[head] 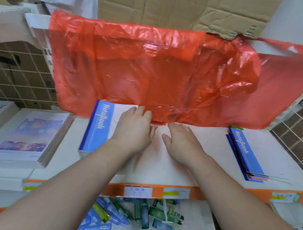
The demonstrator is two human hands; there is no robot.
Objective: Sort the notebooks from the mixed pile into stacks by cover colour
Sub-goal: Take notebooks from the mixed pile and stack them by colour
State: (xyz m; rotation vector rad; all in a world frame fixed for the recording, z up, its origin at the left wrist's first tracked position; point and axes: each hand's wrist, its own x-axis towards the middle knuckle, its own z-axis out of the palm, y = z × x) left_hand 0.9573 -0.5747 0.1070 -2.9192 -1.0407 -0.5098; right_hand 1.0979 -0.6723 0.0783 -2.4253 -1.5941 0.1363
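Observation:
A stack of blue-spined notebooks (98, 126) lies on the white shelf (207, 156), left of centre. My left hand (134, 130) rests flat beside it, fingers at the lower edge of a large red plastic bag (150, 72) that hangs over the back of the shelf. My right hand (179, 141) lies open on the bare shelf just right of the left one, fingers pointing at the bag's hem. Another small stack of blue notebooks (244, 154) sits at the right. A stack with pale purple picture covers (29, 135) sits at the left.
Wire mesh panels (18, 77) flank the shelf on both sides. Torn cardboard (174, 6) stands behind the bag. An orange shelf edge with price labels (175, 192) runs below my wrists. The lower shelf holds several blue and green tubes (138, 214).

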